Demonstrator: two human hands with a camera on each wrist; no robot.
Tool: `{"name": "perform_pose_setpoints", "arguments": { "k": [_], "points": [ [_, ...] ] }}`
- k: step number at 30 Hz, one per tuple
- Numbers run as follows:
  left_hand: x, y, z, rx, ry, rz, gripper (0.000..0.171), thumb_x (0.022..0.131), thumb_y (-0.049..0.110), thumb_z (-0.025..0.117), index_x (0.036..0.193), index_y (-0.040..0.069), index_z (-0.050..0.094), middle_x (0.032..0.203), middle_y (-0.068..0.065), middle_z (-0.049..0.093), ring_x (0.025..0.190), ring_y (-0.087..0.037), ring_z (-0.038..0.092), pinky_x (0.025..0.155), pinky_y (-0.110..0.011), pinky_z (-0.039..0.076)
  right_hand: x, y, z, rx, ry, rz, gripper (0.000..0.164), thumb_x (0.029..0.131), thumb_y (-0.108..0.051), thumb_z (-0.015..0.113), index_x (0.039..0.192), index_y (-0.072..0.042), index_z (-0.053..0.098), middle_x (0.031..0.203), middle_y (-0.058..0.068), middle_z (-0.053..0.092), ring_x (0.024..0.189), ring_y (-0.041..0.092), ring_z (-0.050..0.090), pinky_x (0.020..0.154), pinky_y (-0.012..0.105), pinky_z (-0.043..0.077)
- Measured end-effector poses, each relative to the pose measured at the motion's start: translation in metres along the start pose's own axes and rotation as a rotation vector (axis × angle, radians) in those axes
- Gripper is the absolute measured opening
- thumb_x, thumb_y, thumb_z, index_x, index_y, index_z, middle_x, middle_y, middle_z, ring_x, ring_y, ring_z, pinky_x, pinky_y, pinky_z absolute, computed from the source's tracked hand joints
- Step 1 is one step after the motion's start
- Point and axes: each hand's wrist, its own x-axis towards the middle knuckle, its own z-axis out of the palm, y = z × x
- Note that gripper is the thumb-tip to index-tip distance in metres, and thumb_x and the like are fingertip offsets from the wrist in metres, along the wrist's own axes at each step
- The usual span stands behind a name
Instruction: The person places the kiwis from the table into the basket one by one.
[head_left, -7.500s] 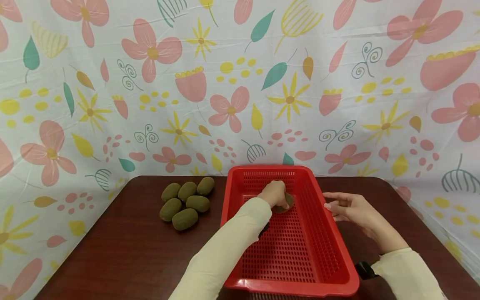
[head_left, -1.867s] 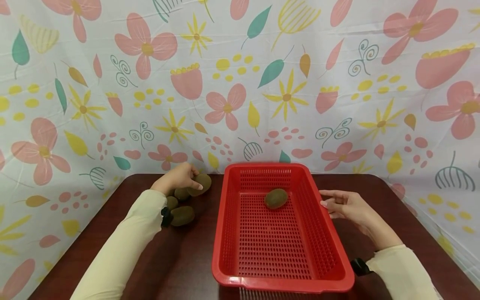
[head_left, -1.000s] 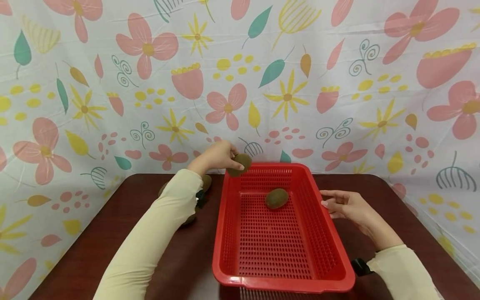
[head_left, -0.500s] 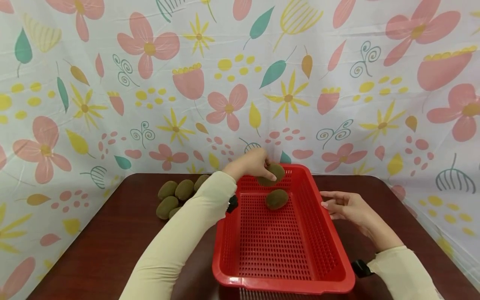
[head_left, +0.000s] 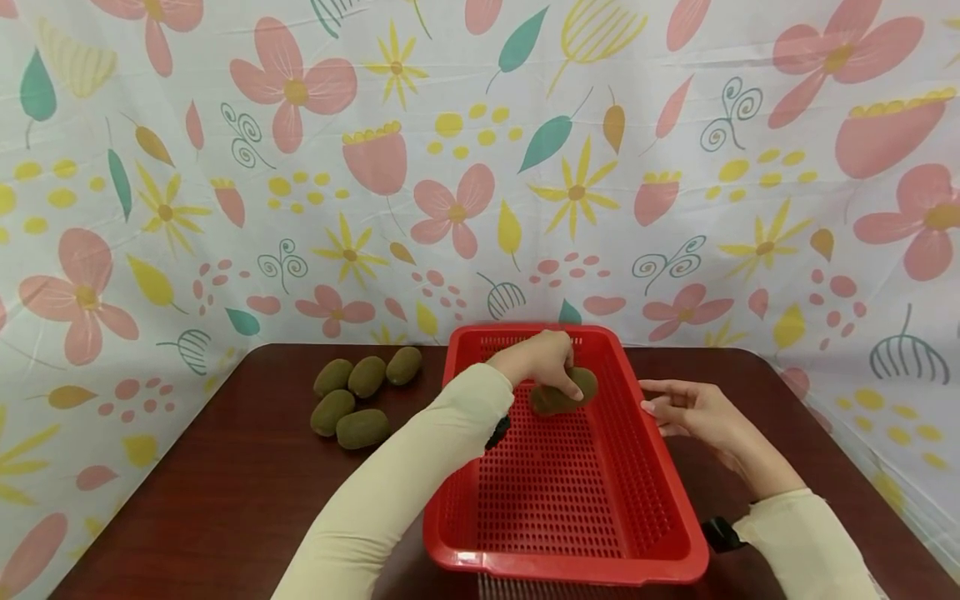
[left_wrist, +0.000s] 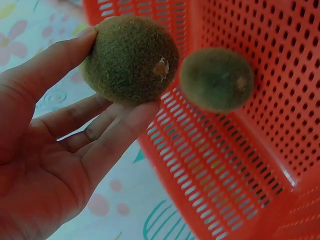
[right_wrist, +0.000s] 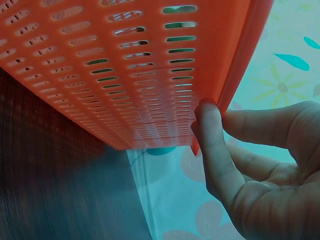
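My left hand [head_left: 543, 362] is inside the red perforated plastic basket [head_left: 555, 571], holding a brown fuzzy kiwi [head_left: 583, 387] between thumb and fingertips. Another kiwi [head_left: 549, 402] lies in the basket, partly hidden behind the held one in the head view. From the left wrist, the held kiwi [left_wrist: 132, 60] shows its stem end, with the second kiwi [left_wrist: 216, 79] close beside it. At the basket's right side, my right hand [head_left: 697, 417] pinches the rim with thumb and forefinger. The right wrist view shows those fingertips [right_wrist: 207, 112] at the rim's outer edge.
Several kiwis [head_left: 363, 428] sit in a loose group on the dark wooden table [head_left: 217, 483], left of the basket. A floral cloth [head_left: 465, 125] hangs right behind the table's back edge. A black wrist camera [head_left: 722, 533] is strapped to the right wrist.
My left hand has picked a kiwi from the group, carried it right over the rim and lowered it beside the kiwi in the basket. The right hand has stayed at the rim.
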Motion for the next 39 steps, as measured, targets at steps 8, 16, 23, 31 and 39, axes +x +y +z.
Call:
{"name": "perform_pose_setpoints", "arguments": {
  "k": [8,16,23,31,39],
  "points": [
    [0.005,0.004,0.027,0.004,-0.074,-0.069,0.048,0.084,0.029,0.076,0.057,0.015,0.039,0.048,0.003,0.027,0.039,-0.01,0.036,0.042,-0.02,0.036,-0.001,-0.001,-0.002,-0.006,0.005,-0.002,0.061,0.094,-0.022,0.064,0.141,0.008,0.04,0.103,0.015,0.068,0.083,0.022,0.068,0.076,0.038,0.057],
    [0.007,0.008,0.046,0.038,-0.104,-0.042,0.047,0.084,0.029,0.076,0.059,0.013,0.04,0.047,0.004,0.024,0.039,-0.01,0.043,0.047,-0.023,0.046,0.001,-0.001,-0.001,-0.008,0.005,-0.006,0.061,0.094,-0.021,0.064,0.141,0.009,0.04,0.103,0.015,0.068,0.082,0.021,0.068,0.074,0.036,0.057],
    [0.009,0.009,0.058,0.017,-0.166,-0.055,0.05,0.086,0.03,0.073,0.061,0.014,0.033,0.047,0.003,0.022,0.043,-0.013,0.047,0.048,-0.024,0.045,0.002,0.001,0.0,-0.01,-0.002,-0.005,0.06,0.095,-0.021,0.063,0.142,0.009,0.038,0.105,0.016,0.067,0.082,0.02,0.067,0.074,0.035,0.057],
    [0.011,0.009,0.063,0.033,-0.202,-0.047,0.054,0.089,0.032,0.071,0.057,0.015,0.03,0.046,0.003,0.022,0.043,-0.013,0.046,0.052,-0.026,0.048,0.001,0.002,0.0,-0.012,0.001,-0.004,0.06,0.095,-0.021,0.063,0.142,0.009,0.039,0.104,0.016,0.068,0.082,0.021,0.068,0.075,0.036,0.057],
    [0.01,0.008,0.062,0.025,-0.206,-0.071,0.052,0.089,0.033,0.07,0.058,0.015,0.031,0.047,0.003,0.022,0.045,-0.014,0.046,0.052,-0.026,0.047,0.0,0.0,0.0,-0.015,-0.001,-0.007,0.061,0.094,-0.022,0.064,0.141,0.009,0.04,0.102,0.015,0.068,0.082,0.022,0.068,0.075,0.038,0.057]
  ]
}}
